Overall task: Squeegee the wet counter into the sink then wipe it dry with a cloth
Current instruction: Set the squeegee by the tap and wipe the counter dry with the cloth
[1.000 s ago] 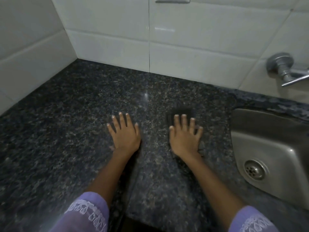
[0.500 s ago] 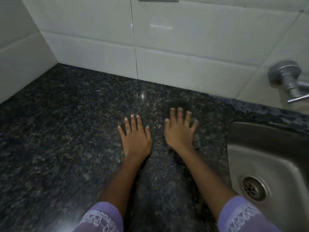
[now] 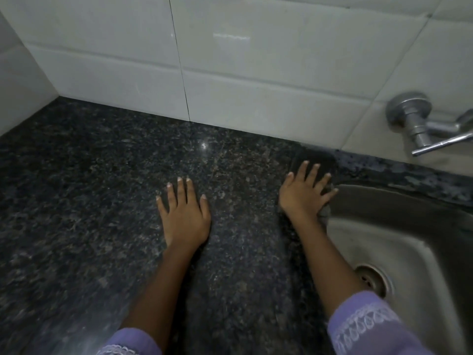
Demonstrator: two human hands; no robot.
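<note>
Head view
Counter point(image 3: 107, 201): dark speckled granite is filling the lower left of the frame, running back to the tiled wall at 12 o'clock.
Left hand point(image 3: 183, 216): lying palm down on the bare counter near centre, fingers spread flat and pointing toward 12 o'clock, gripping nothing.
Right hand point(image 3: 303, 194): lying palm down at about 2 o'clock from the left hand and well apart from it, fingers splayed flat over a dark cloth, pressing on it rather than closing around it.
Cloth point(image 3: 313, 160): a dark, blurred pad is showing past the fingertips toward 12 o'clock, close to the foot of the wall; a greyish bit is also peeking out under the little-finger side at the sink's edge.
Sink point(image 3: 399, 226): a steel basin is sitting at 3 to 5 o'clock in the frame, its left rim touching the right hand's outer edge.
Drain point(image 3: 376, 278): partly hidden behind the right forearm, at 5 o'clock from the right hand.
Tap point(image 3: 419, 121): a metal fitting is sticking out of the wall at 2 o'clock, above the sink.
Sleeves point(image 3: 368, 326): lilac cuffs with white trim are covering both forearms at the bottom edge.
</note>
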